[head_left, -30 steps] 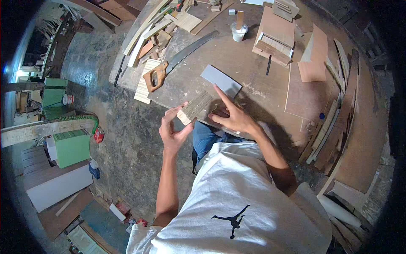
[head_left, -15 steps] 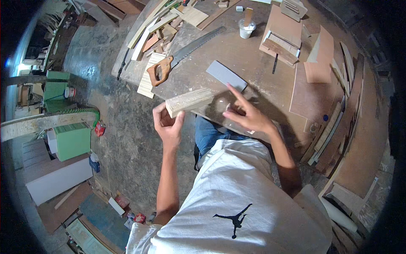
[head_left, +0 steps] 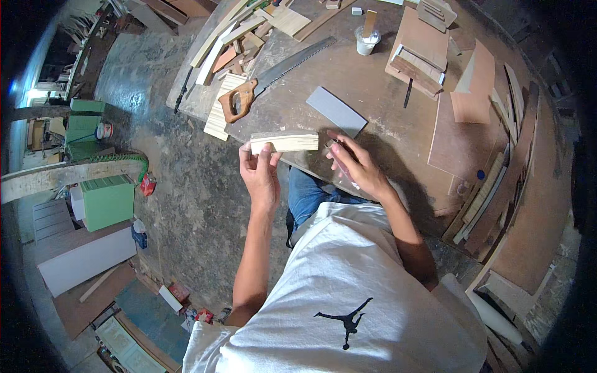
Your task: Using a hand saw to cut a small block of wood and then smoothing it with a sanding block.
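My left hand (head_left: pixel 260 176) pinches a short, pale wood block (head_left: pixel 286 143) near its left end, thumb in front. The block has a slightly curved top and lies roughly level above the table's near edge. Just off its right end, my right hand (head_left: pixel 360 166) is closed, fingers curled around something small and dark reddish that I cannot make out. Beyond both hands a flat grey rectangular piece (head_left: pixel 336 110) rests on the table. A handsaw (head_left: pixel 273 78) with a wooden handle lies to its left.
Wood offcuts (head_left: pixel 239 53) are heaped at the table's far left. A white plastic cup (head_left: pixel 367 41) with a stick in it stands farther back. Right of it is a wooden assembly (head_left: pixel 418 56). Boards and strips (head_left: pixel 497 180) lie along the right, and a green cabinet (head_left: pixel 107 203) stands at left.
My left hand has turned the wood block more level and side-on. My right hand has drawn in its outstretched index finger and turned, staying near the block's right end.
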A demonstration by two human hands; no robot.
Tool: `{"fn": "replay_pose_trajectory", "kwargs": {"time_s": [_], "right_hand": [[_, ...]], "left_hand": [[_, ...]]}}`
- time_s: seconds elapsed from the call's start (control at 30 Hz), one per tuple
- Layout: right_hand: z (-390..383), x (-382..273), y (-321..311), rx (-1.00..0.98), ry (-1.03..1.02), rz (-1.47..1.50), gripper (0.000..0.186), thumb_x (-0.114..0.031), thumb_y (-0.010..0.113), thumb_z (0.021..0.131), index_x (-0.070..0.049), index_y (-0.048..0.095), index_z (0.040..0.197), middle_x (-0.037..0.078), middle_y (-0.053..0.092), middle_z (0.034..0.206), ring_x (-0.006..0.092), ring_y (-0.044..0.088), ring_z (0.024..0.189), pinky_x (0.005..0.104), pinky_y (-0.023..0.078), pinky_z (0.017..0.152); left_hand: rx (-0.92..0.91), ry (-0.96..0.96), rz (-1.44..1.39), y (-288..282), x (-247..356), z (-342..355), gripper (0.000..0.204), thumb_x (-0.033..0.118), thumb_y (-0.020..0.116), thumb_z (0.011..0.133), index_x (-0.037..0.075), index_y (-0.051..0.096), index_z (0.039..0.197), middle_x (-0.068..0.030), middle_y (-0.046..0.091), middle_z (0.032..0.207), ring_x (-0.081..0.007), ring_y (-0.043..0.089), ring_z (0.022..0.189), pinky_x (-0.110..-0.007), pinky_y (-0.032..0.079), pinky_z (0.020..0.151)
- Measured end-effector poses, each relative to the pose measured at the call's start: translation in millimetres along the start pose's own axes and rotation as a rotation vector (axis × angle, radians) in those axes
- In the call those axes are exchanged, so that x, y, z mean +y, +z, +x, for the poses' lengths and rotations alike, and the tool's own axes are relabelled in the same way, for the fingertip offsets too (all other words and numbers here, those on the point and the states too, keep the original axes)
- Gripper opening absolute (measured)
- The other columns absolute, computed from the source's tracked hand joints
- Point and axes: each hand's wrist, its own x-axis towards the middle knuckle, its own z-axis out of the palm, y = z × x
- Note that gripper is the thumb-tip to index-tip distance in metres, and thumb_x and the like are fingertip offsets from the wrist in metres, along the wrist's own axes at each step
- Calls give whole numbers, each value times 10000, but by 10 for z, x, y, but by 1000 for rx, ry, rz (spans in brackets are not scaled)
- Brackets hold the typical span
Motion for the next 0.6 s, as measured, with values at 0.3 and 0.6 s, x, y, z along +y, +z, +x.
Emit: {"fn": "replay_pose_trajectory", "kwargs": {"time_s": [0.3, 0.6], "right_hand": [[-9, -56, -26, -83, -97, 45, 544, -342, 529, 1113, -60, 450, 1572, 59, 678, 1104, 89, 631, 885, 249, 532, 727], [3, -23, 44, -17, -69, 78, 530, -370, 495, 1125, -58, 471, 1553, 66, 687, 1102, 106, 632, 883, 261, 533, 749]], "left_hand": [[38, -5, -4, -60, -57, 26, 194, 116, 682, 1031, 52, 558, 1166, -58, 638, 1145, -133, 657, 1036, -305, 616, 884], [5, -13, 10, -85, -111, 6, 254, 109, 698, 1020, 58, 552, 1221, -46, 638, 1163, -135, 653, 1066, -312, 580, 947]]}}
